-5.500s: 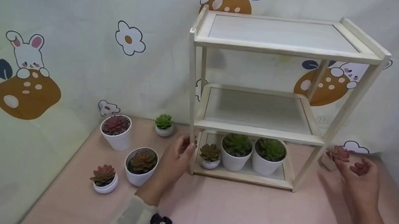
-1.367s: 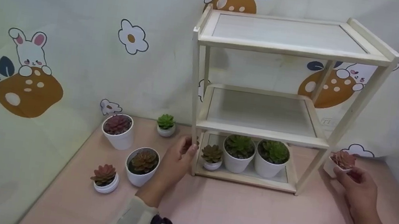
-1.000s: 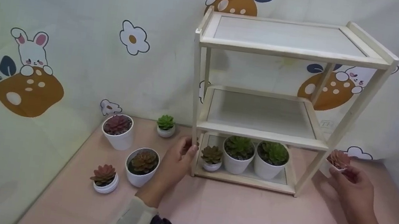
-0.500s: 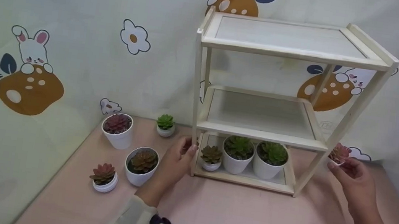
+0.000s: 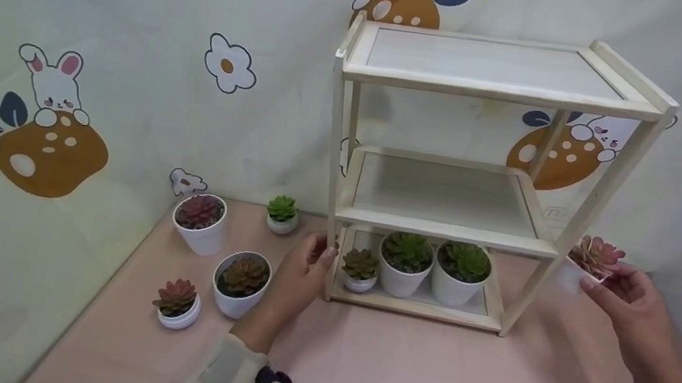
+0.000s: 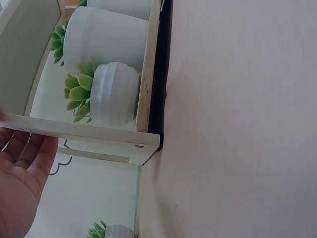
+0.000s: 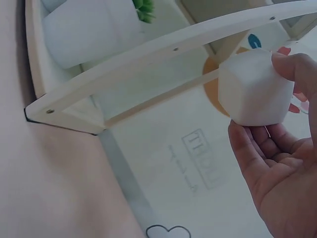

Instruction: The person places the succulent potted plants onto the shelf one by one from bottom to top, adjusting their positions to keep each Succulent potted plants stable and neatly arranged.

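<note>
My right hand (image 5: pixel 642 307) pinches a small white angular pot holding a pink succulent (image 5: pixel 597 257), off the table just right of the shelf rack. In the right wrist view, thumb and fingers grip opposite sides of the pot (image 7: pixel 252 89), and its leaves are mostly hidden behind the thumb. My left hand (image 5: pixel 302 272) holds the left front post of the pale wooden rack (image 5: pixel 505 94), its fingers behind the post. On the bottom shelf stand a small brownish succulent (image 5: pixel 360 265) and two green succulents in white pots (image 5: pixel 405 262) (image 5: pixel 461 272).
Left of the rack, on the pink tabletop (image 5: pixel 409 372), stand a dark red succulent (image 5: pixel 200 222), a small green one (image 5: pixel 281 213), a brown one (image 5: pixel 241 284) and a small reddish one (image 5: pixel 177 303). A printed cloth (image 5: pixel 138 26) hangs behind the rack.
My right hand first hovered by the pink succulent, then took hold of its pot and has now raised it and shifted it slightly right. My left hand stays on the post.
</note>
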Motion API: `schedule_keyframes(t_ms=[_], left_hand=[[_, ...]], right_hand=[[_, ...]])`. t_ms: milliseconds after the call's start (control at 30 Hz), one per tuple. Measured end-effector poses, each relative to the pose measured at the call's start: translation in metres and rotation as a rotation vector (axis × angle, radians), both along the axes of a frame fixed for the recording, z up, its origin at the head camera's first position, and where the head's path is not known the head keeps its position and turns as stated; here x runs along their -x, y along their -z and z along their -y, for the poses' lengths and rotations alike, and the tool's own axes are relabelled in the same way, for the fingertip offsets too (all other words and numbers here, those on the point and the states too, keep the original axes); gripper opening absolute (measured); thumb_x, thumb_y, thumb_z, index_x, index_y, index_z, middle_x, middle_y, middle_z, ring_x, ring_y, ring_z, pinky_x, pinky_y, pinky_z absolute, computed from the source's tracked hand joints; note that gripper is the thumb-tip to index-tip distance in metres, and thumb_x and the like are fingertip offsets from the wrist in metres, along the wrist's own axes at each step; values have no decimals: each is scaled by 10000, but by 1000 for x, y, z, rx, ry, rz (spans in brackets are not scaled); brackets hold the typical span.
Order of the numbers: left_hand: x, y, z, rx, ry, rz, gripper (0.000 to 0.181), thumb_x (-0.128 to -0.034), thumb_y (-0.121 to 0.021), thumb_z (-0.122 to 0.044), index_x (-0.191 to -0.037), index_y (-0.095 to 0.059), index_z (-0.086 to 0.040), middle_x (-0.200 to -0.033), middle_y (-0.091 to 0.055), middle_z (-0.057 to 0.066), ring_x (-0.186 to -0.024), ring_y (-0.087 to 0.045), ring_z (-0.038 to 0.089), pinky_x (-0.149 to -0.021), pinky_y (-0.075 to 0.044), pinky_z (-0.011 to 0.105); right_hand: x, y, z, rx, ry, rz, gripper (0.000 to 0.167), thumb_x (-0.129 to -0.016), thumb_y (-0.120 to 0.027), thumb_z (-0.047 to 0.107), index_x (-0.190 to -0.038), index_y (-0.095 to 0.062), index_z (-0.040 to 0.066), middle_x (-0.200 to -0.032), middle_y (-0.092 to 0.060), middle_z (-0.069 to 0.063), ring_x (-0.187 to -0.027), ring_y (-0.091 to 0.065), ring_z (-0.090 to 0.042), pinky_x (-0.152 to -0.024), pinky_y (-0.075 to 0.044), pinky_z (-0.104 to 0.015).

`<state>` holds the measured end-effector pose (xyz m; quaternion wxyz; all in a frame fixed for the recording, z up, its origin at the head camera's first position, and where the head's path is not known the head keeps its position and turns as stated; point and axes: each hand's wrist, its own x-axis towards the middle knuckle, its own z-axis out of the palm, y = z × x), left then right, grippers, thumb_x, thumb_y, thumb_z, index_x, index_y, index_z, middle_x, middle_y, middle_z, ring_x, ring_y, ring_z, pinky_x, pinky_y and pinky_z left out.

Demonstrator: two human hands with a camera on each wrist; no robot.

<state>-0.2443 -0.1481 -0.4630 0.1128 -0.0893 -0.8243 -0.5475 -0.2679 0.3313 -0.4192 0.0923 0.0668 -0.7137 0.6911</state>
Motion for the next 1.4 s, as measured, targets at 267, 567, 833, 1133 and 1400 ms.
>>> schedule_keyframes(t_ms=[267,567,833,1133,1400], left_hand=[[1,0,0,-8,-4,7,391,-1106,-503,-320,-1404,-546,-71,-1325,-631,95,-1305,-601,253,-1146,-494,459],[0,-2,-1,-4,-5,15,400,-1105,-507,-313,-1413,-539,-60,-1307,-637,93,-1290,-605,245,-1139,-498,457],[0,-2,-1,9,-11,28,395,-1103,-505,-349,-1420,-540,-117,-1319,-638,81,-1292,-603,233,-1139,-499,451],[1,-2,0,15,-16,36,387,-1105,-500,-334,-1421,-538,-113,-1321,-639,87,-1296,-605,238,-1135,-504,449],[1,0,0,-5,-4,6,396,-1107,-501,-304,-1422,-537,-67,-1336,-628,121,-1300,-595,271,-1139,-496,474]], right_hand=[[-8,-13,5,14,-69,-26,325,-982,-654,-30,-1220,-517,143,-1160,-667,139,-1039,-623,25,-849,-543,-74],[-16,-19,7,9,-68,-88,359,-971,-652,-65,-1239,-529,140,-1193,-661,119,-1060,-643,32,-853,-551,-80],[-21,-25,9,-29,-67,-99,393,-974,-653,-56,-1277,-513,152,-1250,-633,131,-1110,-622,48,-872,-538,-65],[-27,-33,13,-4,-109,-133,464,-958,-627,-123,-1320,-501,139,-1290,-622,99,-1154,-626,39,-898,-541,-78],[-34,-37,16,-21,-122,-149,517,-944,-628,-146,-1355,-508,142,-1295,-633,82,-1147,-644,24,-893,-549,-89]])
